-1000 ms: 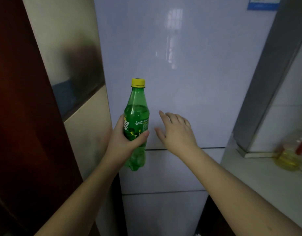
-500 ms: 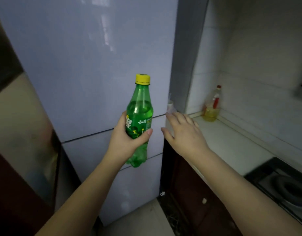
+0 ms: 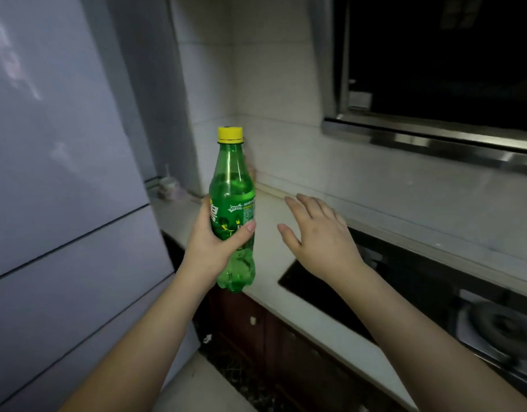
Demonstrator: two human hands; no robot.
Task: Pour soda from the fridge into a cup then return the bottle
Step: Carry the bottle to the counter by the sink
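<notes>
Beside fridge (image 3: 63, 173), stove (image 3: 434, 292) (counter (image 3: 271, 209) between).

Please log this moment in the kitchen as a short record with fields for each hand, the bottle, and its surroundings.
left hand: the left hand grips the Sprite bottle around its label, fingers curled round it
right hand: the right hand is held over the countertop, fingers straight, holding nothing
bottle: green, upright, yellow cap on, soda partly filling it
fridge: fridge at left, doors closed
stove: gas stove at right, set in the countertop
cup: none in view
</notes>
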